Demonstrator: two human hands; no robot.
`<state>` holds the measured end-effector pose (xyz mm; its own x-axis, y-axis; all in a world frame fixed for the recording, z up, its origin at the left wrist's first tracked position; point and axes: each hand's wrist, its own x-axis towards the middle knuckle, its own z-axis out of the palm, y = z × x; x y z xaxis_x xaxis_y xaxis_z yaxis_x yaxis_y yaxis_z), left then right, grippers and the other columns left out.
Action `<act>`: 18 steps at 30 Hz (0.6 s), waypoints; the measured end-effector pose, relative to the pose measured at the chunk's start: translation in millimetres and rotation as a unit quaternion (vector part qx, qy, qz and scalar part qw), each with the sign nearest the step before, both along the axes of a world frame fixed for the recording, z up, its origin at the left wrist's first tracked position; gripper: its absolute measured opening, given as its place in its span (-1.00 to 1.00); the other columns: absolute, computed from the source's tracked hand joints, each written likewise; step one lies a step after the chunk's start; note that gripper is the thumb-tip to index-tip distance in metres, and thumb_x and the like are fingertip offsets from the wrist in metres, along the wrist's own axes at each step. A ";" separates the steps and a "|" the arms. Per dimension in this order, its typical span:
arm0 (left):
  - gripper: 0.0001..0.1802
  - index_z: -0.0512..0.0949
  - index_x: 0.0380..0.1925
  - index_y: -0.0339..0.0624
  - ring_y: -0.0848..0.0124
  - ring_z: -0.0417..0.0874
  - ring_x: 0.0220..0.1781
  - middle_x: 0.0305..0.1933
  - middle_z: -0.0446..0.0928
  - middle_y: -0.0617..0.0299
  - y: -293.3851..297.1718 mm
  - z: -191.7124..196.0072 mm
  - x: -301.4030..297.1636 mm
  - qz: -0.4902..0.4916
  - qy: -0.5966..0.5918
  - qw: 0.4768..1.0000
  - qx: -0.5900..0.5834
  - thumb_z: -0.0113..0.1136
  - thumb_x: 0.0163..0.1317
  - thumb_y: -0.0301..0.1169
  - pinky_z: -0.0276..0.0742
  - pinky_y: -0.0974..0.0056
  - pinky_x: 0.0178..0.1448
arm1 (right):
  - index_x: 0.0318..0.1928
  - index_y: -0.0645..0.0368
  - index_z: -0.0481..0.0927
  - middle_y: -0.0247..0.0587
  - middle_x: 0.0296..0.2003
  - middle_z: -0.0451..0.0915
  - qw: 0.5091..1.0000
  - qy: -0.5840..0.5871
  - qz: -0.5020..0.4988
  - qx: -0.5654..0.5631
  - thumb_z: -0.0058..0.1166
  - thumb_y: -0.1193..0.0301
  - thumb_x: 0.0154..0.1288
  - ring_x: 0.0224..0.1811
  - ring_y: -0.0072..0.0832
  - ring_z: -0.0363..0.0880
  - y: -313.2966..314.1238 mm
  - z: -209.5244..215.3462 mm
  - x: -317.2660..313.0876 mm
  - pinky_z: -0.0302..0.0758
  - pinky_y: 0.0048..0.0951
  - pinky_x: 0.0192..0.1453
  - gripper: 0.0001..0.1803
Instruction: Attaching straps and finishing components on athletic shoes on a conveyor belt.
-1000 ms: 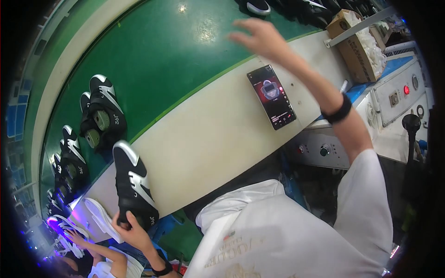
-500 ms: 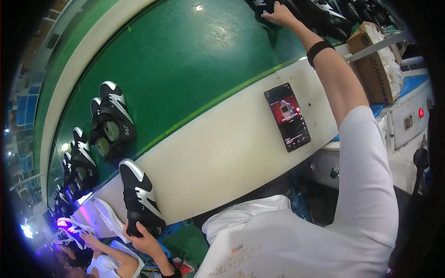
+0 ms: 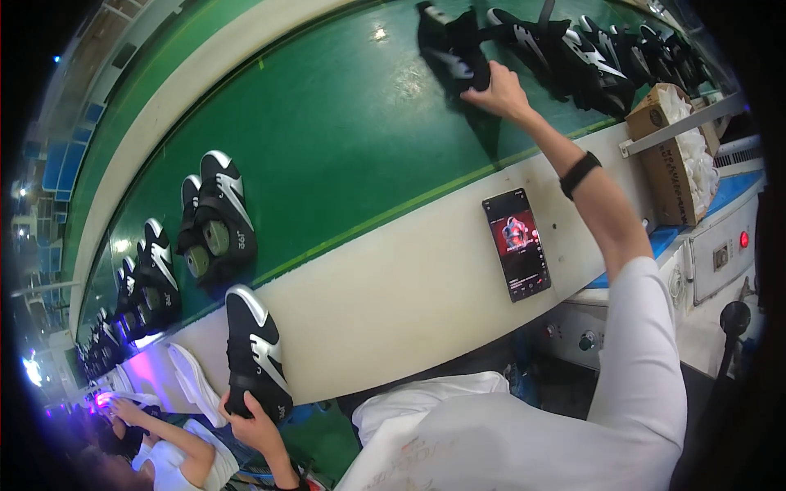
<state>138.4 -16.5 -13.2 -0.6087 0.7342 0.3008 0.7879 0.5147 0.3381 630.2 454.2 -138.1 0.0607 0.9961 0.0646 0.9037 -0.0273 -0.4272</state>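
My left hand is closed on the heel of a black sneaker upper with a silver toe and side stripe, which rests over the near white ledge. At the far side, my right hand pinches the end of a second black sneaker upper, slightly blurred, over the green conveyor belt. Left of centre, a pair of matching uppers lies on the belt with greenish blocks inside their openings.
A phone with a lit screen lies on the ledge. More shoes crowd the far right belt, others line the left. White soles lean near a co-worker. A carton of white material stands beside a control box.
My right hand has drawn its sneaker upper away from the cluster at the far right, toward me. The left hand keeps its hold, and the whole view has shifted slightly.
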 end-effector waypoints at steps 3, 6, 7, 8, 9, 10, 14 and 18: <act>-0.64 0.45 0.01 -0.23 0.07 0.70 -0.23 -0.22 0.63 -0.12 4.1 -0.5 2.6 0.015 -0.009 1.000 0.001 0.21 0.32 -0.27 0.57 0.12 -0.16 | 0.27 0.30 0.31 0.07 0.14 0.48 0.988 0.008 0.154 0.018 0.45 0.05 -0.04 0.25 0.01 0.39 -28.6 5.2 -11.1 0.41 -0.04 0.30 -0.05; -0.63 0.45 0.01 -0.21 -0.01 0.70 -0.23 -0.25 0.64 -0.16 6.9 -2.9 0.0 0.004 -0.032 0.999 0.006 0.21 0.32 -0.25 0.57 0.07 -0.18 | 0.27 0.26 0.35 0.08 0.21 0.45 0.933 -0.182 0.248 0.186 0.32 0.25 0.17 0.30 -0.06 0.37 -33.9 8.8 -25.2 0.37 0.00 0.28 -0.29; -0.63 0.45 0.01 -0.21 -0.01 0.70 -0.23 -0.25 0.64 -0.16 6.4 -3.3 -0.3 0.008 -0.032 0.999 0.008 0.21 0.32 -0.25 0.57 0.07 -0.18 | 0.27 0.26 0.35 0.08 0.21 0.45 0.932 -0.181 0.251 0.189 0.32 0.25 0.17 0.30 -0.06 0.37 -32.9 8.8 -32.6 0.37 0.00 0.28 -0.29; -0.65 0.45 0.01 -0.24 0.06 0.69 -0.20 -0.21 0.63 -0.12 5.4 -4.0 -0.1 0.004 -0.051 0.999 0.003 0.19 0.35 -0.26 0.57 0.12 -0.13 | 0.24 0.26 0.38 0.09 0.25 0.41 0.971 -0.046 0.208 0.113 0.30 0.25 0.18 0.34 -0.08 0.33 -31.0 7.1 -39.3 0.32 0.09 0.29 -0.33; -0.66 0.44 0.01 -0.27 0.12 0.68 -0.17 -0.17 0.62 -0.09 7.2 -4.7 0.6 -0.003 -0.071 0.998 -0.002 0.16 0.38 -0.26 0.56 0.17 -0.07 | 0.22 0.26 0.40 0.10 0.29 0.37 0.983 0.088 0.158 0.032 0.29 0.25 0.20 0.37 -0.11 0.29 -30.8 7.7 -44.5 0.26 0.18 0.31 -0.36; -0.67 0.45 0.00 -0.26 0.12 0.69 -0.17 -0.17 0.62 -0.11 6.9 -1.1 3.7 0.004 -0.064 0.998 -0.005 0.17 0.38 -0.27 0.57 0.18 -0.07 | 0.17 0.25 0.46 0.09 0.31 0.34 0.974 0.189 0.108 -0.067 0.27 0.19 0.23 0.34 -0.11 0.35 -43.5 23.4 -63.7 0.28 0.11 0.29 -0.41; -0.65 0.45 0.00 -0.26 0.11 0.69 -0.19 -0.20 0.63 -0.11 6.5 1.0 4.5 -0.002 -0.054 0.998 0.015 0.19 0.37 -0.25 0.56 0.16 -0.08 | 0.27 0.28 0.36 0.09 0.31 0.34 0.833 0.482 0.023 -0.270 0.33 0.00 0.14 0.25 -0.09 0.44 -95.3 53.0 -135.7 0.41 -0.21 0.23 -0.16; -0.64 0.45 0.00 -0.25 0.10 0.69 -0.20 -0.21 0.63 -0.10 6.2 3.7 5.9 -0.005 -0.049 0.999 0.014 0.20 0.36 -0.24 0.56 0.15 -0.09 | 0.37 0.53 0.07 0.35 0.30 0.26 0.846 0.506 0.036 -0.164 0.41 -0.10 0.00 0.34 -0.01 0.32 -87.8 29.6 -196.9 0.38 -0.13 0.30 0.21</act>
<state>144.3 -10.3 -9.5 -0.6287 0.7328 0.2604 0.7555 0.4961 0.4279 433.2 366.4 -108.6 -0.1412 0.9541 -0.2642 0.0841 -0.2544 -0.9634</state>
